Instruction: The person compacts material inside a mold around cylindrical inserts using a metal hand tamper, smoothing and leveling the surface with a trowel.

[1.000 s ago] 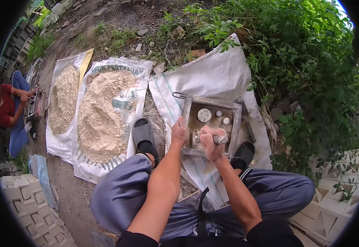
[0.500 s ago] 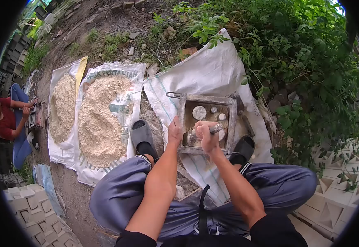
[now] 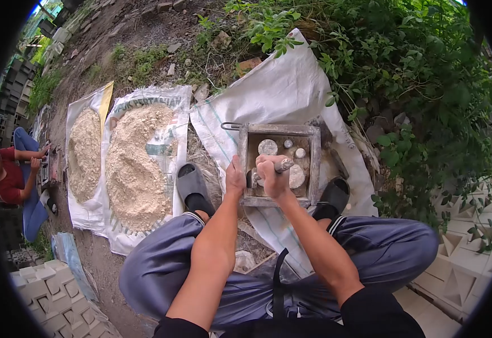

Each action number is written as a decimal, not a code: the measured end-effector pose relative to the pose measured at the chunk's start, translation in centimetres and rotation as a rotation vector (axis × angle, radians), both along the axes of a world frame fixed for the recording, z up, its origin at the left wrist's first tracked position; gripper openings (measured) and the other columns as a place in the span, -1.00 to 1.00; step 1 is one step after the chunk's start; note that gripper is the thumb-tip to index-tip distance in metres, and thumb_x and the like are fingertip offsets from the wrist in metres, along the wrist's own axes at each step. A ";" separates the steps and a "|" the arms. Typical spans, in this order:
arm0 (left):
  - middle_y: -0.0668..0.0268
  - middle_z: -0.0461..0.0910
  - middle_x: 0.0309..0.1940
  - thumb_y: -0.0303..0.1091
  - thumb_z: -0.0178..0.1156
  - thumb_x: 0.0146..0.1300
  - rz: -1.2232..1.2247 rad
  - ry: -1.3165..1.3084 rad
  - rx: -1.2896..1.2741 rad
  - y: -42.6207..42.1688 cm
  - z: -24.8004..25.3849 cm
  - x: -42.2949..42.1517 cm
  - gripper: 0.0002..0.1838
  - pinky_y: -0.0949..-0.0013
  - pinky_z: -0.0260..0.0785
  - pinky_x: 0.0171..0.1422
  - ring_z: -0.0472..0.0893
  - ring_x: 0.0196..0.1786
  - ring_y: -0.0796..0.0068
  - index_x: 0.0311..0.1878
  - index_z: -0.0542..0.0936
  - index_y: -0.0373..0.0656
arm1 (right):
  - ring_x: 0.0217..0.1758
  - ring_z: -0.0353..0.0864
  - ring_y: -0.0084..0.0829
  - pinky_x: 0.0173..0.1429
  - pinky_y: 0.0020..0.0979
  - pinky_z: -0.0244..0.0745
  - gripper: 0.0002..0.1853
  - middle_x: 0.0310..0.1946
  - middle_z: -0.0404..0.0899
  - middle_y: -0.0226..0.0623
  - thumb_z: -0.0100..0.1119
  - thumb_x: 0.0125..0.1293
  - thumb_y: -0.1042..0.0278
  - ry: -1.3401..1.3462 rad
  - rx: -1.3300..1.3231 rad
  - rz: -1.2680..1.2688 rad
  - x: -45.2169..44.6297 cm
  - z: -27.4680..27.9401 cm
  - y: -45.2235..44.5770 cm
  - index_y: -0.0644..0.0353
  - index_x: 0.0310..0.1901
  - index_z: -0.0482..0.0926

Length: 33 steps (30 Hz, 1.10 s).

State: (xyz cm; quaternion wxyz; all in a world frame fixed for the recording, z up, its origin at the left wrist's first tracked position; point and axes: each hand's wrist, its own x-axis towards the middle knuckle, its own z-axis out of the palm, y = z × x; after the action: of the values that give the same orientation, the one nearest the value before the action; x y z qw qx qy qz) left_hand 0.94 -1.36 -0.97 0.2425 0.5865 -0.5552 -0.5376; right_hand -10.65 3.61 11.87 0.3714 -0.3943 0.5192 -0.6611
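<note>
A square, dust-coated mould frame (image 3: 315, 163) stands on a white sack between my feet. Inside it are several round, pale discs, including a large disc (image 3: 267, 147) and a small disc (image 3: 300, 152). My left hand (image 3: 235, 177) grips the frame's left side, its fingers partly hidden against the edge. Over the inside of the frame, my right hand (image 3: 273, 177) is closed in a fist around a round-handled tool (image 3: 284, 165), whose handle end points up toward me. The fist hides the tool's lower part, so its kind is unclear. A wire loop (image 3: 230, 126) sticks out at the frame's upper left corner.
Two sacks with pale powder, a larger heap (image 3: 139, 169) and a smaller heap (image 3: 84, 158), lie at left. A dark bar (image 3: 339, 164) rests right of the frame. Patterned blocks (image 3: 60, 293) and green plants (image 3: 404, 84) flank the spot. Another person (image 3: 10, 177) sits far left.
My right fist and the tool have shifted slightly left over the frame, so more of the lower right disc shows. My left hand stays on the frame's side. The whole view has moved a little.
</note>
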 end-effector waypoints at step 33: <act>-0.20 0.55 -0.09 0.09 -0.34 0.45 0.034 0.081 -0.028 0.1 -0.7 -0.1 -0.32 0.15 0.28 0.12 0.49 0.03 -0.16 0.05 0.49 -0.42 | -0.60 0.33 -0.17 -0.49 -0.24 0.18 -0.76 -0.72 0.32 -0.19 0.00 0.09 0.46 0.693 -0.222 0.006 -1.4 1.0 -9.6 0.25 -0.69 0.33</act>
State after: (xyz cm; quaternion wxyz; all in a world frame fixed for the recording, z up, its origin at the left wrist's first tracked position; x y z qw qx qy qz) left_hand 0.82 -1.24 -1.64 0.2818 0.5702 -0.5424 -0.5488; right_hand -12.01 -5.98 12.88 0.1305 -0.6343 0.5382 -0.5394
